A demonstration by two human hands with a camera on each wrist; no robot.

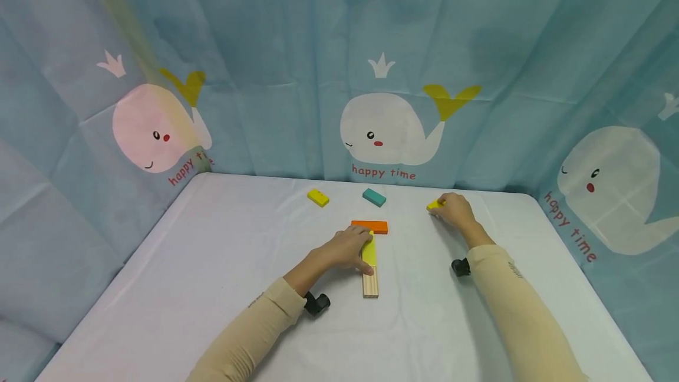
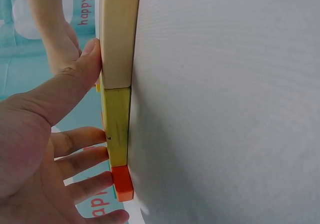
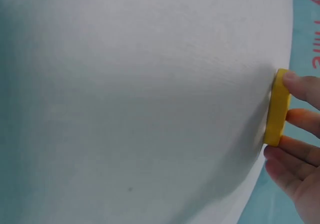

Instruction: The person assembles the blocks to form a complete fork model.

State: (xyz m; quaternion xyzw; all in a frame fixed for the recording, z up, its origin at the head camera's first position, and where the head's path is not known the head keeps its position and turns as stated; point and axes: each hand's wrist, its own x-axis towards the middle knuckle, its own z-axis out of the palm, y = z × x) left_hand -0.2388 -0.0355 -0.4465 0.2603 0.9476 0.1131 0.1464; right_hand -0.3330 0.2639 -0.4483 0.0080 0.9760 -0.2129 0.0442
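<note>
An orange block [image 1: 371, 227] lies crosswise at the far end of a line made by a yellow block [image 1: 368, 252] and a plain wooden block [image 1: 370, 283], forming a T. My left hand [image 1: 347, 247] rests over this line with fingers spread. In the left wrist view, its thumb touches the plain wooden block [image 2: 119, 39] and its fingertips lie along the yellow block [image 2: 118, 126] and orange block [image 2: 122, 183]. At the table's back right, my right hand [image 1: 454, 210] pinches another yellow block [image 3: 277, 108] between thumb and fingers, close over the white cloth.
Toward the back of the white-covered table [image 1: 239, 234] lie a third yellow block [image 1: 318, 197] and a teal block [image 1: 374, 197]. A blue curtain [image 1: 297, 117] with printed whales hangs behind and beside the table. Each wrist carries a black camera mount [image 1: 317, 304].
</note>
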